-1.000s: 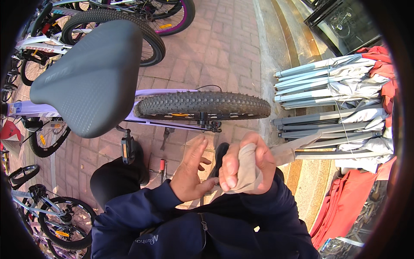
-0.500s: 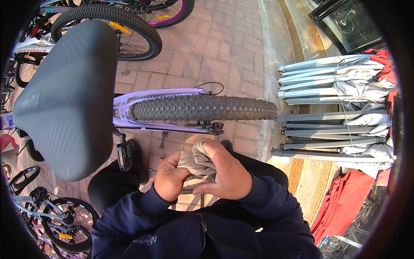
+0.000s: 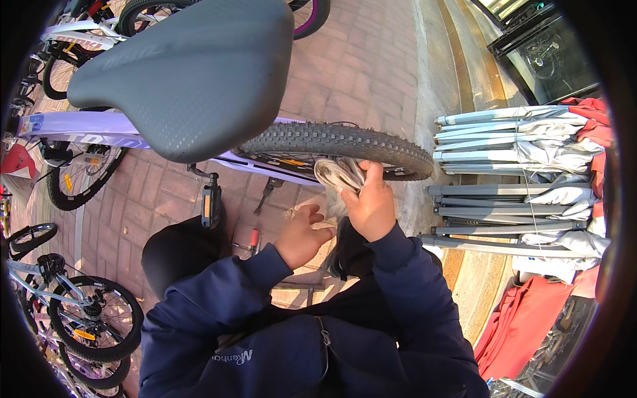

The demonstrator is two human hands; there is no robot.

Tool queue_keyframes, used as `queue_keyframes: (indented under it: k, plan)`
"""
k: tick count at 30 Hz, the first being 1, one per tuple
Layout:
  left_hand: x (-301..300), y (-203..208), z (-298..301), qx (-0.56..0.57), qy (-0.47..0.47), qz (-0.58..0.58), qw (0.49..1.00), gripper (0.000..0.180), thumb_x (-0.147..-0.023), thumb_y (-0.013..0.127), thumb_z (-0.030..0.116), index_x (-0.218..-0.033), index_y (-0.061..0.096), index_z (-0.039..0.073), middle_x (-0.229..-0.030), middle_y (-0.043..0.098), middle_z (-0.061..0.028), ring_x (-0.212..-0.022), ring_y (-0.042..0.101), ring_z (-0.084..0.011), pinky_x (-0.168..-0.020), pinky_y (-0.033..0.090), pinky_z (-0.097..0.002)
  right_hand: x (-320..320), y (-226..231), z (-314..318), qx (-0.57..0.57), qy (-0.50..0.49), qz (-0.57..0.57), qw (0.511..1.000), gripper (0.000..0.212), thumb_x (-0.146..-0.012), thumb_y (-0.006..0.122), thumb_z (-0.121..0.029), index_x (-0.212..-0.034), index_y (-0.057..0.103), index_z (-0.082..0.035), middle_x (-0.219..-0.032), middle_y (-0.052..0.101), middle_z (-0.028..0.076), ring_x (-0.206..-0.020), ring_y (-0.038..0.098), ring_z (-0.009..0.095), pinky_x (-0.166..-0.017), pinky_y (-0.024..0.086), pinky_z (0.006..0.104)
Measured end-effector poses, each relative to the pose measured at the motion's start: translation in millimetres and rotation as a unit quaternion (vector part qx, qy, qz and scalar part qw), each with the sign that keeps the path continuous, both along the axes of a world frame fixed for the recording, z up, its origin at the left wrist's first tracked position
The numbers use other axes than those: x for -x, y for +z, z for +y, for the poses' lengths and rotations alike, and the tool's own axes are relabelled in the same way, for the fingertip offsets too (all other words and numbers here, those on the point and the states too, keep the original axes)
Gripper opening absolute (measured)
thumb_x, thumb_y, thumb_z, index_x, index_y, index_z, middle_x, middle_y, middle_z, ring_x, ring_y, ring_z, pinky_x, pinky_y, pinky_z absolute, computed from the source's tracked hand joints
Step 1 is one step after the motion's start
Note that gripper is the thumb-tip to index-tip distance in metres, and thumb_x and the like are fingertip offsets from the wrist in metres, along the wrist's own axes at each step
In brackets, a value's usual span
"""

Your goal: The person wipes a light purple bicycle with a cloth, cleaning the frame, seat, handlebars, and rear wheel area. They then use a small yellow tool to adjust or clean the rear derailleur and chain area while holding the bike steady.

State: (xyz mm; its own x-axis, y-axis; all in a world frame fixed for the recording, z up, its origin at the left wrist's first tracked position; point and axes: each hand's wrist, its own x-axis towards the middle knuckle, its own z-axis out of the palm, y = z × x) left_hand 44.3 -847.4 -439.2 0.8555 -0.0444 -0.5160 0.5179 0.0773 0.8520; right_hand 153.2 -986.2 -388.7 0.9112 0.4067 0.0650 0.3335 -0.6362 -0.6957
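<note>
A beige cloth rag (image 3: pixel 340 174) is gripped in my right hand (image 3: pixel 371 205), bunched up against the near side of the rear wheel by the rim and hub. The knobbly black tyre (image 3: pixel 358 144) belongs to a lilac bicycle (image 3: pixel 86 127) that stands crosswise in front of me. Lower and to the left of the rag, my left hand (image 3: pixel 304 237) hovers empty with its fingers loosely bent and apart. The big black saddle (image 3: pixel 199 73) covers part of the frame and the tyre's left end. A black pedal (image 3: pixel 210 207) hangs below the frame.
Folded canopy frames (image 3: pixel 504 190) lie on the steps at right, with red fabric (image 3: pixel 521 325) nearer me. A glass door (image 3: pixel 551 60) stands at the upper right. Several bicycles (image 3: pixel 96 318) crowd the left side. A red-handled object (image 3: pixel 255 239) is beyond my left forearm.
My hands have parted. The right one has carried the rag up and right to the wheel, while the left has let go of it. The bicycle appears tilted, its saddle further right in view.
</note>
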Motion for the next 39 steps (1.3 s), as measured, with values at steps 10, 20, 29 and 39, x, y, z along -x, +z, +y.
queue_keyframes:
  k: [10,20,29,39]
  plan:
    - [99.0,110.3,82.3,0.092,-0.019,-0.264,0.96,0.039,-0.096,0.065,0.02,-0.124,0.057,-0.006,-0.11,0.068,-0.016,-0.101,0.065,-0.0204,-0.09,0.051,-0.0324,-15.7,-29.7,33.4,0.204,0.076,-0.389,0.895,0.032,-0.079,0.063,-0.006,-0.11,0.07,-0.007,-0.11,0.068,0.011,-0.1,0.066,0.032,-0.081,0.055,0.0428]
    - [391.8,-212.4,274.3,-0.32,0.509,0.243,0.761,0.03,-0.08,0.064,0.025,-0.095,0.075,0.002,-0.086,0.073,-0.0189,-0.082,0.072,-0.0276,-0.078,0.055,-0.0363,-40.1,-62.5,39.7,0.22,0.096,-0.208,0.948,0.031,-0.083,0.057,-0.003,-0.113,0.061,0.004,-0.109,0.064,0.028,-0.101,0.061,0.045,-0.087,0.049,0.0497]
    - [378.0,-349.7,189.6,-0.359,0.317,0.416,0.773,0.045,-0.081,0.068,0.03,-0.124,0.067,0.014,-0.13,0.059,-0.0208,-0.124,0.056,-0.0352,-0.106,0.044,-0.0401,-49.2,-56.2,27.7,0.279,0.114,-0.074,0.951,0.042,-0.095,0.048,-0.025,-0.121,0.063,0.004,-0.121,0.063,0.026,-0.113,0.061,0.04,-0.099,0.046,0.0431]
    - [373.5,-426.9,245.0,-0.492,0.192,0.359,0.769,0.04,-0.079,0.063,0.025,-0.115,0.067,0.009,-0.115,0.065,-0.0238,-0.113,0.06,-0.0387,-0.099,0.047,-0.0444,-13.1,-18.8,27.6,0.245,0.066,-0.093,0.963,0.042,-0.088,0.067,-0.022,-0.121,0.063,0.003,-0.119,0.065,0.025,-0.111,0.062,0.04,-0.096,0.048,0.0426]
